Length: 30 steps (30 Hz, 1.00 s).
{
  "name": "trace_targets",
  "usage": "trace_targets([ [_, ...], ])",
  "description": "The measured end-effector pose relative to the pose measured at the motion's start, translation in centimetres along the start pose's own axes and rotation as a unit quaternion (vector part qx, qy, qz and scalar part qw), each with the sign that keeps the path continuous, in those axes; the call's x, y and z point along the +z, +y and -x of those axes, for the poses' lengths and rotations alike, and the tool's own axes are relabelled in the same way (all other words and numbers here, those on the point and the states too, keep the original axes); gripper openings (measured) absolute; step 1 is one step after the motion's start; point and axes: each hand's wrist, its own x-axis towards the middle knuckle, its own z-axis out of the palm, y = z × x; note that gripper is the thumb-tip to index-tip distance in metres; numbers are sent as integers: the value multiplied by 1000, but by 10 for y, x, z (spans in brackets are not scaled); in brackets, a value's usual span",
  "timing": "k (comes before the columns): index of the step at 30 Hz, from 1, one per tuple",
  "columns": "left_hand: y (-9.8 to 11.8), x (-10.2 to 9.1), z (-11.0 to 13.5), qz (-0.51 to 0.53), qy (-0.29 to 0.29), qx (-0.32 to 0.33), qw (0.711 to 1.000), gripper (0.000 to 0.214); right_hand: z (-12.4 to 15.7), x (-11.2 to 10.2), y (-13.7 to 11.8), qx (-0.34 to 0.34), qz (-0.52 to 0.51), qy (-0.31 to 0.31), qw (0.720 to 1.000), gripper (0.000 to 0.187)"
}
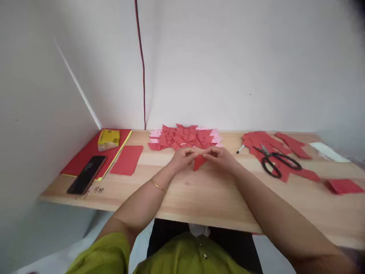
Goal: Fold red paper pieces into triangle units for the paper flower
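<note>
Folding a red paper piece [199,161] on the tabletop [185,194]
Left hand [182,156] and right hand [219,156] each pinch one edge; matching the corners before creasing should keep it crisp.

The walls [242,57] are plain white and meet in a corner on the left. A thin red cord [142,64] hangs down the back wall. The long bench [199,201] is light wood.

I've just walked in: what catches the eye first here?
The left hand and right hand meet over the middle of the wooden table, pinching a small red paper piece between them. Just behind, by the wall, lies a heap of folded red pieces. To the right, black scissors rest on red paper scraps.
</note>
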Motion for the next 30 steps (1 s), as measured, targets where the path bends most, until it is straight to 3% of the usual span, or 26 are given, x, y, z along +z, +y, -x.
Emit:
trace_targets([
  [7, 1, 0, -1, 26, 45, -7, 999, 20, 0, 0, 7, -21, -7, 1, 1000, 29],
  [15, -3, -2, -1, 34, -10, 1, 999, 20, 1, 12, 3, -57, -13, -3, 998, 21],
  [24, -2, -4, 1, 13, -16, 3, 1000, 23, -3, 12, 7, 27, -146, 45, 988, 31],
  [27, -1, -4, 3, -11, -25, 4, 1000, 22, -2, 14, 6, 32, -214, 57, 975, 35],
  [30, 0, -5, 4, -36, -38, 15, 999, 20, 0, 16, 2, 19, -209, 48, 977, 36],
])
